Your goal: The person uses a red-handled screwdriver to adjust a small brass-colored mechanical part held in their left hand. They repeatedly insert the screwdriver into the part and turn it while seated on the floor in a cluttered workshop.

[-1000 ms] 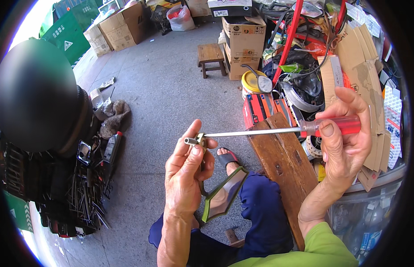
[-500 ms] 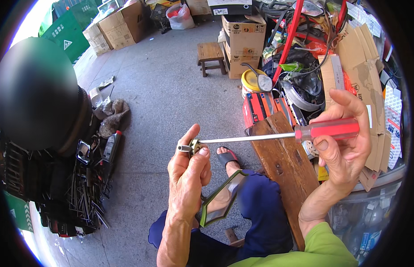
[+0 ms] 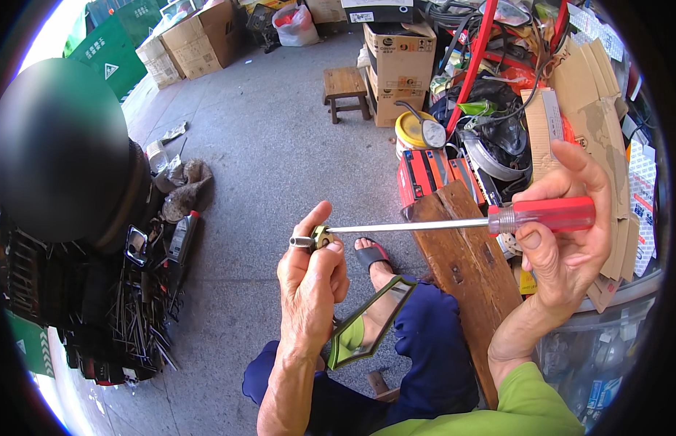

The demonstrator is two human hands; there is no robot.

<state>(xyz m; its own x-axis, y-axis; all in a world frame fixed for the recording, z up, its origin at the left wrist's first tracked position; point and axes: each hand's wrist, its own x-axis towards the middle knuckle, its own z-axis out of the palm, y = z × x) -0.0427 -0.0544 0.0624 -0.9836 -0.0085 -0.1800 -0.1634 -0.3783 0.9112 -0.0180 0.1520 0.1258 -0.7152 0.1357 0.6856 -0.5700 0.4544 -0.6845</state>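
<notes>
My left hand (image 3: 309, 283) is closed around the mount end of a rear-view mirror (image 3: 378, 316) with a green rim. The mirror's angular glass hangs below that hand, over my lap. Between thumb and index finger shows a small metal mount (image 3: 321, 237), with a short metal stud (image 3: 302, 242) sticking out to the left. A screwdriver (image 3: 545, 214) with a clear red handle is gripped in my right hand (image 3: 563, 240), its index finger raised. The long shaft lies nearly level, and its tip meets the mount.
A wooden bench (image 3: 469, 269) stands beside my right leg, with red boxes (image 3: 424, 174) beyond it. Loose tools (image 3: 145, 312) are heaped on the left. Farther off are a small stool (image 3: 344, 86), cartons (image 3: 400, 69) and a yellow-lidded bucket (image 3: 411, 134).
Both hands have shifted slightly to the right with the screwdriver and mount. The mirror has turned, tilting its glass differently. The screwdriver's tip stays at the mount.
</notes>
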